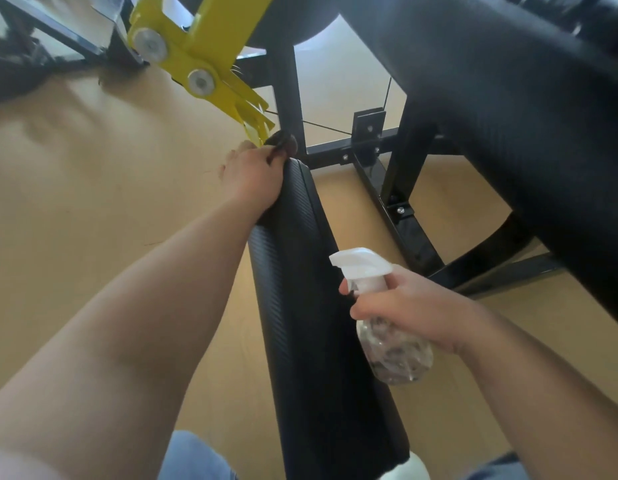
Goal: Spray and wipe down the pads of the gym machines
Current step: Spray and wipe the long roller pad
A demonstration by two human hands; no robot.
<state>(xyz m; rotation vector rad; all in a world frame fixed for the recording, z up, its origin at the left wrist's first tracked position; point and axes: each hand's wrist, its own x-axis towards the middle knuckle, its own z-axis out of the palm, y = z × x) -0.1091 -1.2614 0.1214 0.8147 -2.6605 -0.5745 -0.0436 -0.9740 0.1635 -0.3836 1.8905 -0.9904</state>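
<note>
**A:** ok so where's the pad sitting in this one?

**B:** The pad [300, 289] is running straight away from the camera. It's the long narrow black one, right between the two arms. Its near end is getting cut off by the bottom edge.

**A:** and what are the hands doing?

**B:** The left hand [255, 178] is reaching all the way out, arm nearly straight, and lying over the pad's far left edge. It's bunching a dark cloth [283, 143] against the far end of the pad. The fingers are curling under and mostly hiding, so I'm only seeing the back of the hand with the cloth poking out past it.

The right hand [404, 306] is hovering just right of the pad, near its middle. It's wrapping around the neck of a clear bottle [394, 355], with a finger lying by the white trigger [363, 263]. The nozzle is pointing left, toward the pad. Can't tell if the trigger's being squeezed.

**A:** anything else around?

**B:** A bigger black pad [508, 116] is slanting across the top right, blurry and cropped. A black frame [397, 188] is standing between the two pads. A yellow bracket [196, 46] is hanging in at the top, just beyond the cloth. Tan floor [75, 202] is lying under everything, and jeans [193, 455] are peeking in at the bottom.
</note>
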